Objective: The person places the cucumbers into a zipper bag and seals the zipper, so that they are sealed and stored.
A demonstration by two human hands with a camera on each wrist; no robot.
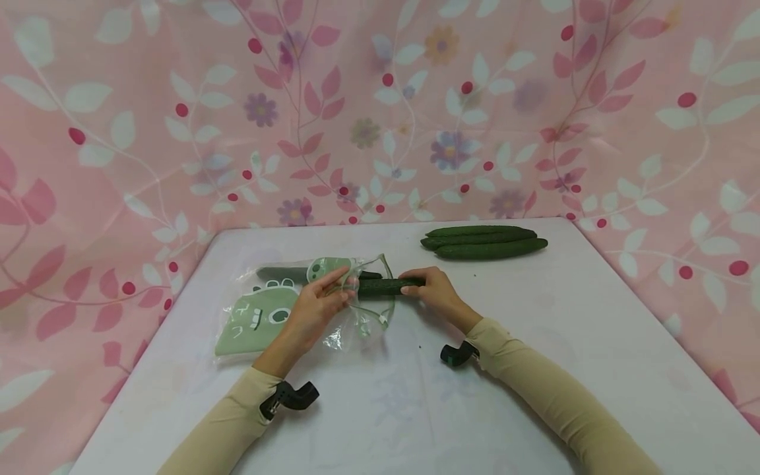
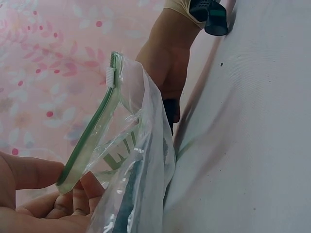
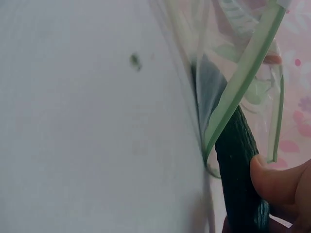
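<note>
My head camera looks forward and down from above the near edge of the white table (image 1: pixel 534 369), far enough back to take in both forearms, the whole tabletop and the pink floral backdrop (image 1: pixel 148 119) behind it. My left wrist camera sits low by the left hand (image 2: pixel 34 199), very close, facing across the table toward the right hand (image 2: pixel 163 63), with the zip bag's green-edged mouth (image 2: pixel 90 141) filling the middle. My right wrist camera lies almost on the tabletop, closer still, looking the opposite way along the cucumber (image 3: pixel 238 165) into that same bag mouth. All three views share the bag opening; the head and left wrist views share the right hand.
</note>
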